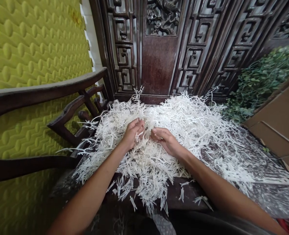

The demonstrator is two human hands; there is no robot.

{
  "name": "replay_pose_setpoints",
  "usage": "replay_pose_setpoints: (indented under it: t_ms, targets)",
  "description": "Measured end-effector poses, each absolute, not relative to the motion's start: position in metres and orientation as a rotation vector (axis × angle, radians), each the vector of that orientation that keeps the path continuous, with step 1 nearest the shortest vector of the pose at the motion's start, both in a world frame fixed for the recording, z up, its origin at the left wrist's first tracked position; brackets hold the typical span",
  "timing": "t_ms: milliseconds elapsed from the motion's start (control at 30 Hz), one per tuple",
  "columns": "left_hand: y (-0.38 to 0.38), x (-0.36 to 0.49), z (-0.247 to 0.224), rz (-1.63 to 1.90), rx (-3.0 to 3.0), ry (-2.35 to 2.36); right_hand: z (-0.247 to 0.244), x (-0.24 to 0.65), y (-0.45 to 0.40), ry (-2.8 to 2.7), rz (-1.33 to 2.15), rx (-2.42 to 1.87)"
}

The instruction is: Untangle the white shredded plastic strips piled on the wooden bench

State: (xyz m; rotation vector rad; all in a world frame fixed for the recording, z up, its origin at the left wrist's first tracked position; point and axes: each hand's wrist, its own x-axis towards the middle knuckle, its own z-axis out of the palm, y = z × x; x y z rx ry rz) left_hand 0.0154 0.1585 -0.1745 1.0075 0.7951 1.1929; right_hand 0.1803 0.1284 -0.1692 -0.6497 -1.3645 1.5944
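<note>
White, finely branched sprigs (183, 120) are lying heaped on a dark wooden bench (193, 195), the left hand (132, 133) and right hand (165, 141) curling half-closed among them, any grip undeterminable.

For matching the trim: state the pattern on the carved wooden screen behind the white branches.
The carved wooden screen shows interlocking square fretwork; head view.

Twig heap (149, 153) on the tabletop (193, 195), carved panel (159, 62) behind, chair (61, 114) to the left, padded wall (29, 55) beyond it, leafy plant (259, 85) and cardboard (276, 120) to the right
</note>
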Motion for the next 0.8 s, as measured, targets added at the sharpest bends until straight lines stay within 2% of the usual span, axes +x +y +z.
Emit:
replay_pose_setpoints:
  t_ms: [233, 433, 667, 800]
  targets:
    - [0.1536, 0.0209, -0.173, 1.183, 1.237, 0.796, -0.1715, 0.1785, 0.1294, -1.216, 1.572, -0.653]
    - [0.1539, 0.0186, -0.1737, 1.105, 1.313, 0.808, -0.1675, 0.1779, 0.1294, -1.087, 1.418, -0.772]
    - [0.1542, 0.0194, -0.1752, 1.051, 1.412, 0.774, -0.1687, 0.1756, 0.1302, -1.248, 1.34, -0.852]
    - [0.1511, 0.0206, -0.171, 1.149, 1.407, 0.807, -0.1717, 0.1738, 0.1303, -1.266, 1.256, -0.831]
